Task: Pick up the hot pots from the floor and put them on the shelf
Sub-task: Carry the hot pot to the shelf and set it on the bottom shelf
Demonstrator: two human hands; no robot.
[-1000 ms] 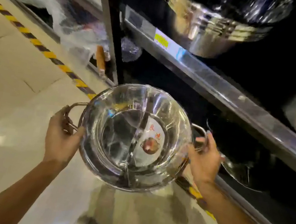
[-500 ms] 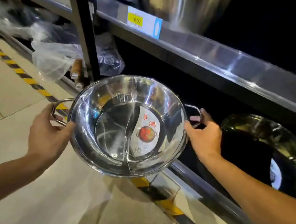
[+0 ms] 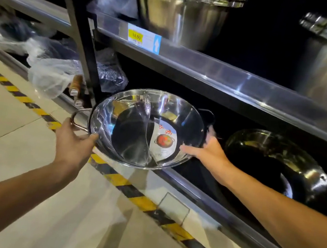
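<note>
Dark lower shelf [image 3: 201,193]; pot's [image 3: 136,128] far handle obscured.

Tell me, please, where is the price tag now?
The price tag is upper centre in the head view, on the shelf edge above the hot pot, below a steel basin.

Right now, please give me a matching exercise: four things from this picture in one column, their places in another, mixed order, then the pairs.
Things:
1. divided hot pot
2. price tag
3. dark wok
4. striped tape

Places:
A. on the floor along the rack
B. held by both hands at the bottom shelf's edge
C. on the upper shelf's front edge
D. on the bottom shelf, at right

Pairs: 1-B, 2-C, 3-D, 4-A
</note>
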